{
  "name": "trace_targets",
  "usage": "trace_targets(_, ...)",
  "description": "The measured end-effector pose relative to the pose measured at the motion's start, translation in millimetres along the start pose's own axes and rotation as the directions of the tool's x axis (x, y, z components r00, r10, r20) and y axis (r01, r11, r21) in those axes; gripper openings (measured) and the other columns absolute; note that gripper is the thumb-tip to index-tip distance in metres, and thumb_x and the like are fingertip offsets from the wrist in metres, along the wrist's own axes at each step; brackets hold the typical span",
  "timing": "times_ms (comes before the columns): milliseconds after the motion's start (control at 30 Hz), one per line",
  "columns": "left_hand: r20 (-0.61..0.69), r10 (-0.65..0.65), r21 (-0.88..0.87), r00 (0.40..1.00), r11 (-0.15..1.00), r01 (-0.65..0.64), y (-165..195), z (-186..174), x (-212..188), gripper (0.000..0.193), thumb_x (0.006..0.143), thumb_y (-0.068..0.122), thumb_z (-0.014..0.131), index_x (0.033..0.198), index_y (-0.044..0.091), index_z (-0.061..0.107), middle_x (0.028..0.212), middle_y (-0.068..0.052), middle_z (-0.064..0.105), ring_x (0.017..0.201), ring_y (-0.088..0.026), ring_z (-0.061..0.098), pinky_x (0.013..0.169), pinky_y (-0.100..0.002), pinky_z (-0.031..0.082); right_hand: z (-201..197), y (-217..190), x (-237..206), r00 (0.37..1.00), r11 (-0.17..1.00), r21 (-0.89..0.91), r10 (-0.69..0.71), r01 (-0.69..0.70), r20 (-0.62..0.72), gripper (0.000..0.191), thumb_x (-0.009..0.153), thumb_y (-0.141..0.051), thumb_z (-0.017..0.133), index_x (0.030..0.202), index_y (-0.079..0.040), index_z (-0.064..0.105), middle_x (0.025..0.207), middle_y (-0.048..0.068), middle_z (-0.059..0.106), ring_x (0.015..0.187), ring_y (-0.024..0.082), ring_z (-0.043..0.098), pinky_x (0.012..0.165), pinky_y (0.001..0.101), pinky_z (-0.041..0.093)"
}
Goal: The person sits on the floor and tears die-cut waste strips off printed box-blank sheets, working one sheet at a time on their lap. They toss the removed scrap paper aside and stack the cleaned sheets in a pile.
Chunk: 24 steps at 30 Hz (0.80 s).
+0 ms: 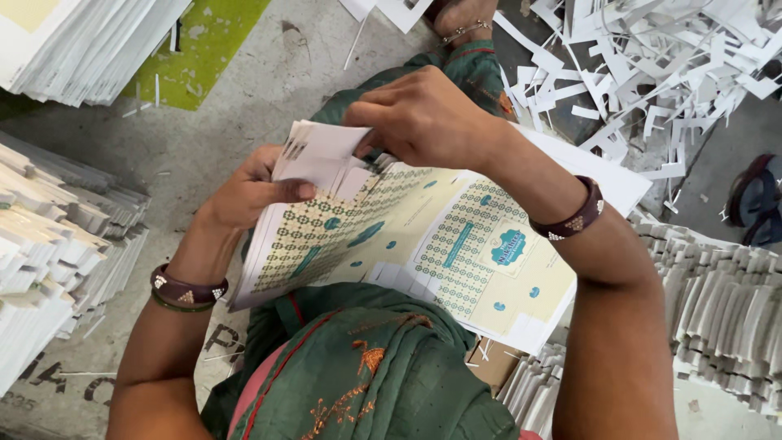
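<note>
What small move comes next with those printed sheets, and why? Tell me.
Probably pull the right hand back to tear away the white margin strip it pinches. The left hand already braces the stack of printed carton sheets, and the strip looks partly lifted.

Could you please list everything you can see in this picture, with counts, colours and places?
printed card sheets: one stack, cream with teal patterns, on the lap, held by both hands
white sheet stacks: several, white, left side
die-cut card stacks: several, white, right side
paper offcuts: a heap, white, top right
sandals: two, dark, right edge
green patch: one, top left floor
bangles: dark, on both wrists
left hand: grip on the sheets' left edge
right hand: grip pinching the top corner
</note>
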<state>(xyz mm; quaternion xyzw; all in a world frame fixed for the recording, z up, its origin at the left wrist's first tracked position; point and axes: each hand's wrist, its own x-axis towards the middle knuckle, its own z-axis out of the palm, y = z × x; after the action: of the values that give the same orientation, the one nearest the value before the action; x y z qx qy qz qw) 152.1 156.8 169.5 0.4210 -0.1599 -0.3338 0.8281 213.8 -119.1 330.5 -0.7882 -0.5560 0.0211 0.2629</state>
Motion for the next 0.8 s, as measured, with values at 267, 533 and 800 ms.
trace_targets(267,-0.091,0.028,0.073,0.995,0.997,-0.021,-6.1,21.5,0.8,0.027,0.093,0.014,0.077,0.114,-0.002,0.072,0.102,-0.003,0.075,0.091,-0.009,0.067,0.08,-0.025,0.053,-9.2,7.2,-0.6,0.955,0.848,0.455,0.179,-0.273,0.237,0.023,0.095,-0.008,0.072,0.113,0.003,0.064,0.094,0.012,0.075,0.077,0.023,0.074,0.066,0.0335,0.057)
trace_targets(533,-0.196,0.147,0.119,0.97,0.985,-0.125,-7.5,28.4,-10.5,0.034,0.092,0.013,0.08,0.12,-0.003,0.07,0.105,-0.005,0.074,0.091,-0.009,0.068,0.081,-0.024,0.055,-5.4,10.4,1.7,0.954,0.922,0.331,0.11,-0.203,0.279,0.032,0.096,-0.008,0.073,0.124,0.006,0.066,0.085,0.019,0.073,0.064,0.028,0.07,0.058,0.0364,0.052)
trace_targets(800,-0.149,0.198,0.174,0.969,0.97,-0.171,29.6,47.5,-5.8,0.048,0.087,0.015,0.08,0.131,0.006,0.064,0.12,-0.001,0.07,0.109,-0.008,0.065,0.097,-0.025,0.053,-8.5,5.8,-2.9,0.999,0.975,0.218,0.046,-0.05,0.023,0.018,0.095,0.003,0.071,0.111,0.005,0.062,0.089,0.019,0.069,0.081,0.037,0.069,0.072,0.0404,0.054)
